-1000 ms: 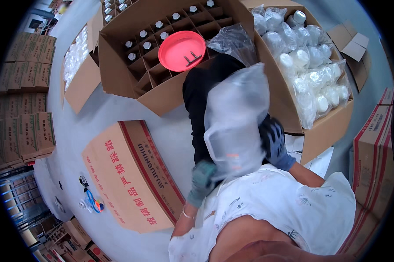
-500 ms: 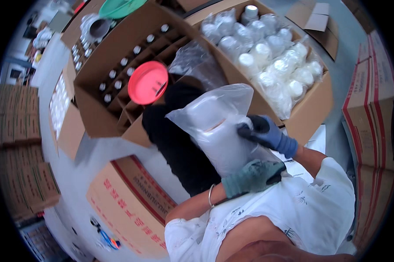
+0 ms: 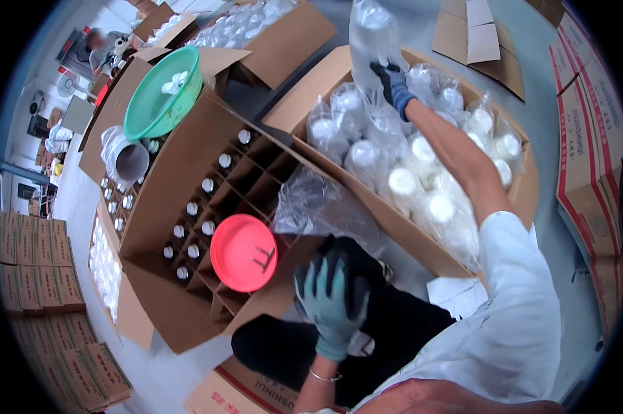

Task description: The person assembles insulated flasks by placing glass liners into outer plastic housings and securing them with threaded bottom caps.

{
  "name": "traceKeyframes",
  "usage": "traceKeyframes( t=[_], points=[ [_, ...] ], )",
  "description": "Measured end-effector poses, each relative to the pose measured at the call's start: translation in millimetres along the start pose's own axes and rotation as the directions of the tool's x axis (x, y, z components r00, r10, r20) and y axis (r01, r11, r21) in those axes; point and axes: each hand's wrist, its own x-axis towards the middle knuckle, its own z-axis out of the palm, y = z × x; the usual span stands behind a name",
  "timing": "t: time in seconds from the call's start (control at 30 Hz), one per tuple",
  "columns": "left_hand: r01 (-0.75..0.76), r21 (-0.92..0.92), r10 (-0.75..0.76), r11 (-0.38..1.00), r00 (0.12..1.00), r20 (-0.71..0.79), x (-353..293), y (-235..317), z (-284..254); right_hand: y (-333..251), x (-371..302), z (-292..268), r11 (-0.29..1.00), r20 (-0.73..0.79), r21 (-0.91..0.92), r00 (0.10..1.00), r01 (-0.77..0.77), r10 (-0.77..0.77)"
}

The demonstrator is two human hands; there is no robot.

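Observation:
My right hand [image 3: 394,86], in a blue and dark glove, grips a clear plastic bag [image 3: 375,38] above the far end of an open carton [image 3: 380,221]. Pale contents show faintly through the bag. Beneath it, the carton is filled with bagged white-capped bottles [image 3: 402,181]. My left hand [image 3: 330,303], gloved in grey-green, is over my dark-trousered legs with its fingers stretched out. A dark shape lies behind those fingers and a small pale thing [image 3: 362,343] sits by the wrist; I cannot make out either.
Left of my legs, a divided carton [image 3: 166,276] holds several capped bottles, a red bowl [image 3: 237,265] and a clear plastic sheet [image 3: 318,207]. A green basin [image 3: 152,103] holds white caps. Stacked cartons [image 3: 591,172] line the right; another person [image 3: 104,55] is far back.
My right hand has moved up and away, over the filled carton, with a plastic bag. The left hand has left the bag at my lap and moved left. The view has shifted.

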Motion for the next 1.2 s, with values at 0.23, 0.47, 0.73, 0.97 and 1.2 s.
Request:
traceKeyframes(
  t=[0.23, 0.47, 0.73, 0.97, 1.2],
  points=[
    [0.010, -0.017, -0.008, 1.000, 0.996, 0.088, 16.6, -18.5, -11.8, 183.7, 22.8, 31.2, 0.858, -0.076, -0.333, 0.918, -0.391, 0.389],
    [0.028, 0.069, -0.039, 0.997, 0.986, 0.160, 35.3, -50.9, -7.2, 147.7, 27.9, 39.8, 0.529, 0.646, -0.742, 0.651, 0.412, 0.399],
    [0.028, 0.021, -0.032, 0.999, 0.982, 0.187, 44.1, -64.7, -4.6, 122.7, 126.2, -58.7, 0.677, 0.184, -0.732, 0.937, -0.072, 0.298],
    [0.077, 0.037, -0.083, 0.996, 0.977, 0.195, 47.8, -74.6, -6.5, 198.3, 106.5, -32.0, 0.722, 0.129, -0.566, 0.823, -0.397, 0.554],
    [0.042, -0.014, -0.040, 0.999, 0.992, 0.116, 29.7, -55.6, -25.2, 74.5, 99.6, -18.4, 0.929, -0.018, -0.359, 0.994, 0.094, -0.107]
  ],
)
